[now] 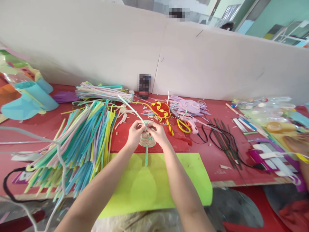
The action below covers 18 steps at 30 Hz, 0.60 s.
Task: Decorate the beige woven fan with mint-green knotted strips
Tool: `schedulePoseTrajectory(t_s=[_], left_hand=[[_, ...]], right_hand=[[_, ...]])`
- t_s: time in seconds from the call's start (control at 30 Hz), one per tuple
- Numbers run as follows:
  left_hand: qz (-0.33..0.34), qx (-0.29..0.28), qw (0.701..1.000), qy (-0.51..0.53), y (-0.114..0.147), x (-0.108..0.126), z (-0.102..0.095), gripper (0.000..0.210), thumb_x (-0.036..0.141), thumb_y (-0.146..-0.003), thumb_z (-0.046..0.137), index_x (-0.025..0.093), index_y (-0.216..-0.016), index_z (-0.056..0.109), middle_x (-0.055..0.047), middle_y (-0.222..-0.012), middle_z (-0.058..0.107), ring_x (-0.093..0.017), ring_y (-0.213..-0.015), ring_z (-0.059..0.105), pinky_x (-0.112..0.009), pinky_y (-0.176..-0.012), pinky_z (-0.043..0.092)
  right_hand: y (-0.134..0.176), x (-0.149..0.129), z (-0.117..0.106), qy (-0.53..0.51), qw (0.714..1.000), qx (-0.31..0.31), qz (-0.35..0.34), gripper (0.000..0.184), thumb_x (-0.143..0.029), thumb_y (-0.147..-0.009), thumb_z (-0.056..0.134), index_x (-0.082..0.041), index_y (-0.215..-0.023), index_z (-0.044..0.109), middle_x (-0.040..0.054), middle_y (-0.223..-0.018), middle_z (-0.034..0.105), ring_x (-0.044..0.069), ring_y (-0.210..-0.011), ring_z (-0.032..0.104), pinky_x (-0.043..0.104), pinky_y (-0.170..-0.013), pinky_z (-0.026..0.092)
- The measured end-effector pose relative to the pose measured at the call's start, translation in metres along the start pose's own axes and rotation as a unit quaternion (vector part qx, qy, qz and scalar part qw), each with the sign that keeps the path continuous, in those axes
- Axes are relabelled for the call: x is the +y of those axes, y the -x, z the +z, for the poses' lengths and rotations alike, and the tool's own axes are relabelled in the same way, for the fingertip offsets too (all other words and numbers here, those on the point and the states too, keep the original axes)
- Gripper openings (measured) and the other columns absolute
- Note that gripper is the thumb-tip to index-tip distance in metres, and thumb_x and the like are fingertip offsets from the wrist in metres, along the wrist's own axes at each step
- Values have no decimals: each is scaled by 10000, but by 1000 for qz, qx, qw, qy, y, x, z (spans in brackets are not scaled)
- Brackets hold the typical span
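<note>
My left hand point(134, 135) and my right hand point(158, 132) meet above a red mat point(125, 141), fingertips pinched together. Between them is one end of a pale green pipe cleaner point(131, 108), whose free length slants up to the left. Just below my fingers lies a round coiled piece of pale pipe cleaner point(147, 142), partly covered by my hands. A green fuzzy stem point(146, 157) points from it toward me, over a lime-green sheet point(188, 180).
Bundles of coloured pipe cleaners point(79, 138) spread at left. Behind are a red and yellow piece point(160, 110), yellow-handled scissors point(183, 126) and a pink glue gun point(193, 126). A purple power strip point(272, 158) and another person's hand point(295, 141) are at right.
</note>
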<state>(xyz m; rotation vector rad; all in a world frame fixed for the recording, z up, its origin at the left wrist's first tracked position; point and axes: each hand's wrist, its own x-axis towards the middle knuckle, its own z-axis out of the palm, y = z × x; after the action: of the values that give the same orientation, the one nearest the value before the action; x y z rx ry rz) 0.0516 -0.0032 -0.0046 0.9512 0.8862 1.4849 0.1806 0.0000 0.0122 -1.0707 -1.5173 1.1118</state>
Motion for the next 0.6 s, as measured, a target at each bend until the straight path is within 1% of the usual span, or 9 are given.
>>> schedulePoseTrajectory(t_s=[0.07, 0.23, 0.43, 0.6], left_hand=[[1, 1, 1000, 10, -1, 0, 0, 210, 289, -717, 687, 185, -801, 524, 30, -748, 547, -81, -646, 553, -194, -596, 471], [13, 19, 1000, -21, -1, 2, 0, 231, 327, -736, 675, 185, -800, 504, 26, -741, 550, -92, -670, 572, -222, -644, 509], [27, 45, 997, -57, 1, 5, 2, 270, 379, -745, 672, 185, -793, 492, 23, -724, 555, -100, -660, 577, -242, -644, 528], [42, 69, 992, -92, 2, 7, 4, 267, 378, -744, 678, 179, -794, 507, 20, -718, 563, -104, -654, 573, -240, -616, 533]], right_hand=[[0, -1, 1, 1, 1000, 0, 6, 163, -365, -768, 620, -203, -793, 622, 22, -764, 649, 181, -774, 606, 278, -671, 490], [1, -4, 2, 8, 1000, 11, 15, 189, -401, -786, 596, -212, -778, 611, 11, -728, 626, 167, -703, 585, 269, -622, 477], [2, -4, 4, -12, 1000, 15, 14, 213, -427, -787, 596, -215, -790, 609, 0, -710, 601, 139, -599, 541, 257, -556, 454], [2, -5, 5, -38, 999, 19, 16, 239, -451, -787, 605, -212, -784, 607, -7, -695, 592, 118, -534, 509, 252, -509, 429]])
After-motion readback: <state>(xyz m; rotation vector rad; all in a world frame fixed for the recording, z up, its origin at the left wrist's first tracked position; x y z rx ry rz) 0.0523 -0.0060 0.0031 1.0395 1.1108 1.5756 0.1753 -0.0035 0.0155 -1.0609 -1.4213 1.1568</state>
